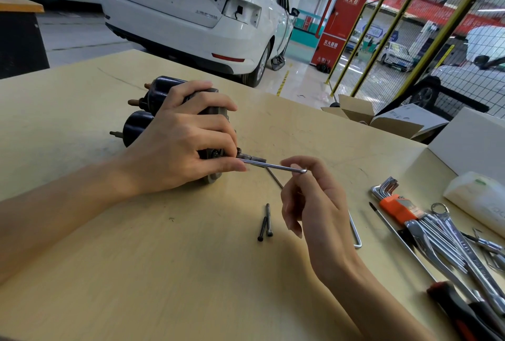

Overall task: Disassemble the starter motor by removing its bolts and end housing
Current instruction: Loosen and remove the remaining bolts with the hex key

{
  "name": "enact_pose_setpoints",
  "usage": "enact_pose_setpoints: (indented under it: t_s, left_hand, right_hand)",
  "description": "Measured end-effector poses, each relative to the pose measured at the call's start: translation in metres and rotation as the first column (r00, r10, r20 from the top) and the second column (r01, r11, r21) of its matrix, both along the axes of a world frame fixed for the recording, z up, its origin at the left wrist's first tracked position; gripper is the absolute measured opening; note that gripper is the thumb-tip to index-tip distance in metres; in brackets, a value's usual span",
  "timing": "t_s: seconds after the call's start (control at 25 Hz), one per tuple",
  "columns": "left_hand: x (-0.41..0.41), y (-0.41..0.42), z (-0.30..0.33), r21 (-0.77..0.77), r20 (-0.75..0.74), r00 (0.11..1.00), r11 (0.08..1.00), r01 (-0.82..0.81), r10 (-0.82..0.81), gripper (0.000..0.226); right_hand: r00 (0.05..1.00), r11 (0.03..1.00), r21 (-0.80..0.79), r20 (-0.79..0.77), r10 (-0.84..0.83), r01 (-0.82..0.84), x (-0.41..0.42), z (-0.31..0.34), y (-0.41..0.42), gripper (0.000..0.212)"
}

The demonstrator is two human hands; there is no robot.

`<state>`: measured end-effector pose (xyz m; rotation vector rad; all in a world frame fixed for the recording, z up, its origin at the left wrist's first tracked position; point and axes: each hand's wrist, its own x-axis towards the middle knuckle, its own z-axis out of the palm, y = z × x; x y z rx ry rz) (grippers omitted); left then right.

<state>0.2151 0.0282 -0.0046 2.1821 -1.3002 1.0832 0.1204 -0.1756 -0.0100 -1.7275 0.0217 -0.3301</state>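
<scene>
The dark starter motor lies on its side on the wooden table, its copper terminals pointing left. My left hand wraps over the motor's right end and its thumb and fingertip pinch the shaft of a silver hex key at the end housing. My right hand holds the outer bend of that key between its fingertips. Two long black bolts lie loose on the table in front of the motor.
At the right lie an orange-holdered hex key set, several chrome wrenches, a long screwdriver and a loose hex key. Cardboard boxes stand at the far right edge. A white car is parked beyond.
</scene>
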Motion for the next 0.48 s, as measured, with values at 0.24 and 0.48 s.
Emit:
enact_pose_setpoints:
  t_s: [0.24,0.48]
  left_hand:
    - [0.0,-0.0003,-0.0003,-0.01,-0.003,1.0,1.0,0.002,-0.002,0.027]
    - [-0.0005,-0.0005,-0.0002,-0.019,-0.002,1.0,1.0,0.001,-0.001,0.025]
  right_hand:
    - [1.0,0.999,0.041,-0.002,0.006,-0.006,-0.0006,0.0003,0.0004,0.031]
    - [0.999,0.998,0.06,-0.033,0.039,-0.037,-0.0005,0.0005,-0.0001,0.047]
